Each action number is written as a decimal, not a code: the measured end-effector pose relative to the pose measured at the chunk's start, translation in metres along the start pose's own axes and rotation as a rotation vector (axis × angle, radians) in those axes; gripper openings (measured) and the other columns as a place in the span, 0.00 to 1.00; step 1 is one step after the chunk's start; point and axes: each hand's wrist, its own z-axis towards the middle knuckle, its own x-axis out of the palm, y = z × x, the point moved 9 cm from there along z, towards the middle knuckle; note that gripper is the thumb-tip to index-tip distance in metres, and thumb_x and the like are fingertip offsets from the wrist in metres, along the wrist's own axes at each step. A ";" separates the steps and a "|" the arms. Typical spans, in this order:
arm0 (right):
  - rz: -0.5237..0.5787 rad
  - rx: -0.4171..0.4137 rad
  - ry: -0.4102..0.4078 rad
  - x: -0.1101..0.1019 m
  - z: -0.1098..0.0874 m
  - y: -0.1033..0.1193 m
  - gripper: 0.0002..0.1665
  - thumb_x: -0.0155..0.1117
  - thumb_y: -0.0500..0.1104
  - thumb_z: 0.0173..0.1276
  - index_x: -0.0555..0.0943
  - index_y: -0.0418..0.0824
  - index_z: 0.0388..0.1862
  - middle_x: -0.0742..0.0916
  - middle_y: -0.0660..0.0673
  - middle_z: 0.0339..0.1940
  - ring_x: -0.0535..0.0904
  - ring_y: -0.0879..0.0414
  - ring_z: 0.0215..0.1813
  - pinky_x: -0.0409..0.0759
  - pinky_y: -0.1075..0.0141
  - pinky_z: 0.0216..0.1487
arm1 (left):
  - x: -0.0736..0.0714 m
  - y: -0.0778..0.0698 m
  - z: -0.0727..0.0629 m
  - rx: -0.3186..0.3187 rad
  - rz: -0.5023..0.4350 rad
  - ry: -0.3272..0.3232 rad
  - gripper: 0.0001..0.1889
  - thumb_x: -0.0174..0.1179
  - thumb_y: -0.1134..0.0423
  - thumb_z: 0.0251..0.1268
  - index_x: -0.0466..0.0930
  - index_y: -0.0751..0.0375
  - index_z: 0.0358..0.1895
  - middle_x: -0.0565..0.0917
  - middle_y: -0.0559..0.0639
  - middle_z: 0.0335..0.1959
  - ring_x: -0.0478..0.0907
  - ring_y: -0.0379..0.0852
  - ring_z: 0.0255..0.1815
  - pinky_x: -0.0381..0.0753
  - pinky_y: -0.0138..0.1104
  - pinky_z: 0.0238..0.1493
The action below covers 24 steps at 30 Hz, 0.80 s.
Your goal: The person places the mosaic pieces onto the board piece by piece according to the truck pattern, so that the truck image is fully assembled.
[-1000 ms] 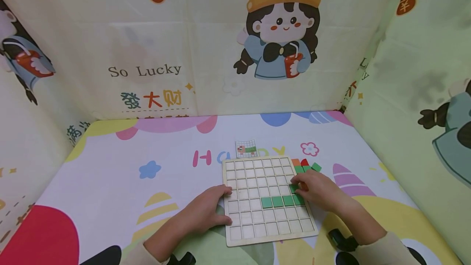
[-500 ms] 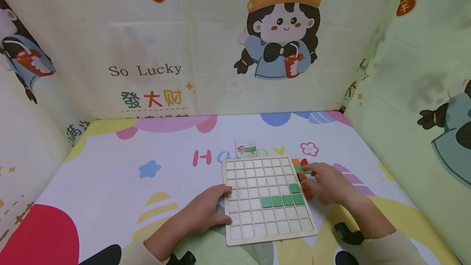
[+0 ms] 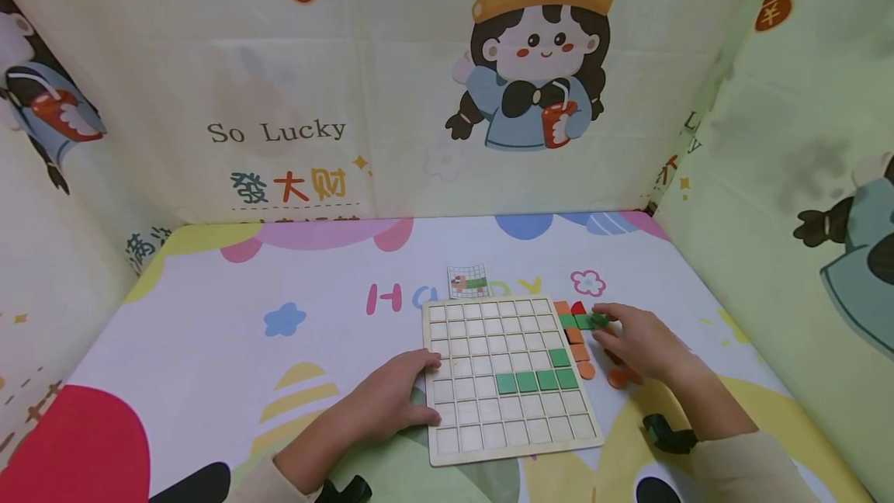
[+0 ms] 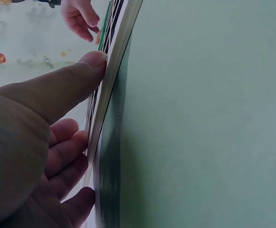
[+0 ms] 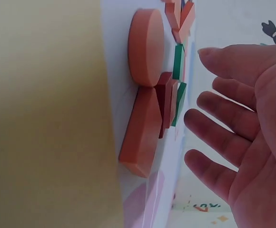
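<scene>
A wooden grid board point(image 3: 475, 456) lies on the table, with several green square tiles point(image 3: 527, 383) in a row of its cells and one more green tile point(image 3: 558, 357) above the row's right end. At the board's left edge, my left hand point(image 3: 391, 398) rests with thumb and fingertips touching the side. My right hand point(image 3: 646, 340) is just right of the board, thumb and index finger spread close by a green tile point(image 3: 598, 320) among the loose pieces. In the right wrist view nothing sits between its fingers; an orange round piece point(image 5: 146, 47) and an orange block point(image 5: 142, 133) lie in front.
Loose orange pieces point(image 3: 577, 352) and a red piece point(image 3: 578, 308) line the board's right side. Behind the board lies a small picture card point(image 3: 468, 282) with a gridded animal drawing. Printed cloth walls point(image 3: 405, 84) enclose the table's back and sides.
My right hand has let go of the green tile above the row and moved right, off the board to the loose pieces. My left hand has stayed at the board's left edge.
</scene>
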 end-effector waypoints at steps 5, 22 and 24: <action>0.004 0.019 0.019 0.000 0.001 -0.004 0.30 0.68 0.47 0.68 0.77 0.31 0.63 0.81 0.29 0.58 0.75 0.34 0.55 0.79 0.39 0.52 | 0.000 0.000 0.000 -0.007 0.001 0.004 0.36 0.76 0.56 0.54 0.72 0.65 0.64 0.77 0.53 0.61 0.71 0.52 0.65 0.70 0.47 0.66; 0.035 0.039 0.073 0.008 0.007 -0.015 0.23 0.61 0.40 0.72 0.78 0.32 0.62 0.83 0.31 0.51 0.76 0.42 0.45 0.83 0.54 0.38 | 0.001 0.001 0.000 -0.021 -0.007 0.012 0.35 0.76 0.55 0.54 0.73 0.64 0.63 0.76 0.52 0.62 0.71 0.52 0.64 0.71 0.47 0.65; 0.047 0.060 0.078 0.009 0.007 -0.018 0.23 0.60 0.39 0.72 0.76 0.31 0.63 0.83 0.31 0.50 0.75 0.46 0.42 0.81 0.61 0.32 | 0.001 0.001 0.000 -0.020 -0.008 0.012 0.35 0.76 0.55 0.54 0.73 0.64 0.63 0.76 0.52 0.62 0.71 0.52 0.64 0.71 0.47 0.65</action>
